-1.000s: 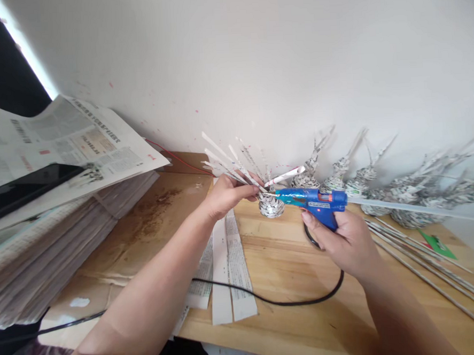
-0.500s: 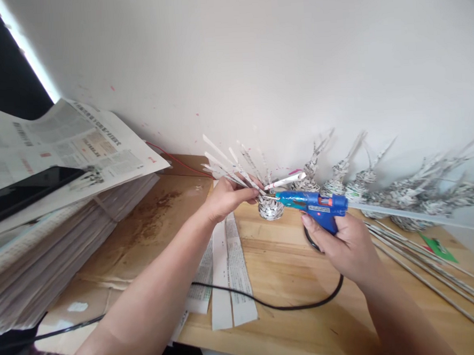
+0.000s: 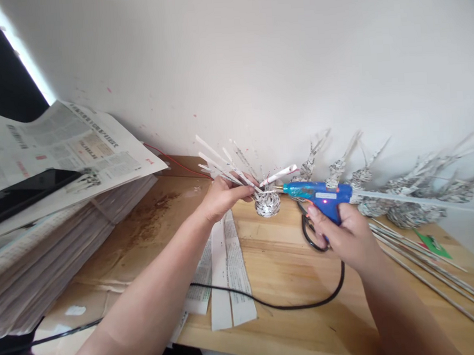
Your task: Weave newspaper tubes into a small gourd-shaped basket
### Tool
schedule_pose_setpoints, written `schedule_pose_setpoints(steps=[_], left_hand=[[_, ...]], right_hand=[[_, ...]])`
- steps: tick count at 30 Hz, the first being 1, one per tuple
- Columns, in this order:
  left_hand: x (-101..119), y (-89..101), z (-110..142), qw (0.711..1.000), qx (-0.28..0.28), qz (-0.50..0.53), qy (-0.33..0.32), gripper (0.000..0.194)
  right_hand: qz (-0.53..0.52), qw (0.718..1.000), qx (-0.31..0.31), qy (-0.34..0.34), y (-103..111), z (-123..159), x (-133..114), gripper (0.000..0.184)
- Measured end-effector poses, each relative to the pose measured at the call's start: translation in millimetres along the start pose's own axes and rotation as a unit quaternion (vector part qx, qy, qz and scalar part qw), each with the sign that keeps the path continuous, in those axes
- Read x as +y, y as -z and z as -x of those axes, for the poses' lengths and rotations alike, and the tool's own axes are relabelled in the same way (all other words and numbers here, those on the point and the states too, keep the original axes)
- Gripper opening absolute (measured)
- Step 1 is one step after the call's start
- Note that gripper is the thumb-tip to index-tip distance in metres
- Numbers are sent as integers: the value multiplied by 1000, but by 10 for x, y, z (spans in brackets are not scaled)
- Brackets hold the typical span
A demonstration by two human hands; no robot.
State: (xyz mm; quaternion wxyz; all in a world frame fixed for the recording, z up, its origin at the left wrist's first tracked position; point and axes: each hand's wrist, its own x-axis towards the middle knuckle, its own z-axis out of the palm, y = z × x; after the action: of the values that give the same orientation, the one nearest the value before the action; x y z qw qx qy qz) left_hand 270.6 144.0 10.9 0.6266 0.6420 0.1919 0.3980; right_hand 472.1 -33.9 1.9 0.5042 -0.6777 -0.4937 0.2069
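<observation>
L hand (image 3: 227, 196) pinched on woven paper pc (image 3: 267, 204), at splayed top; R hand (image 3: 343, 236) wrapped round glue gun (image 3: 318, 190), nozzle (image 3: 278, 187) nr pc. Similar pcs (image 3: 408, 213) along wall (image 3: 254, 64).

Blue glue gun (image 3: 320, 191) drawn back rightward, nozzle (image 3: 279, 187) more exposed

Craft workspace: a glue gun (image 3: 319, 192) is hovering above the tabletop (image 3: 294, 265), woven paper pieces (image 3: 408, 214) lining its far edge.
</observation>
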Motion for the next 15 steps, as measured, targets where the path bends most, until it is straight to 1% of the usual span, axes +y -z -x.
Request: schedule_pose_setpoints(steps=[2,4,7,9,12,13,15], left_hand=[[-11,14,-12,1000,18,6,-2,20],[-24,24,-20,999,33,10,-4,21],[-33,20,-17,999,43,12,-3,22],[-25,6,-6,999,41,16,-3,22],[-4,-14,10,999,39,16,-4,20],[3,-16,12,999,40,16,-4,20],[14,-15,12,999,41,18,-8,20]], right_hand=[[-59,996,2,-68,73,-56,10,49],[-92,988,-2,-126,156,-116,38,54],[-101,975,-19,-198,232,-190,107,49],[-93,968,-24,-233,229,-223,147,43],[-76,956,-56,-278,175,-248,171,40],[-82,953,-67,-285,157,-251,170,40],[-121,950,-82,-275,133,-251,163,38]])
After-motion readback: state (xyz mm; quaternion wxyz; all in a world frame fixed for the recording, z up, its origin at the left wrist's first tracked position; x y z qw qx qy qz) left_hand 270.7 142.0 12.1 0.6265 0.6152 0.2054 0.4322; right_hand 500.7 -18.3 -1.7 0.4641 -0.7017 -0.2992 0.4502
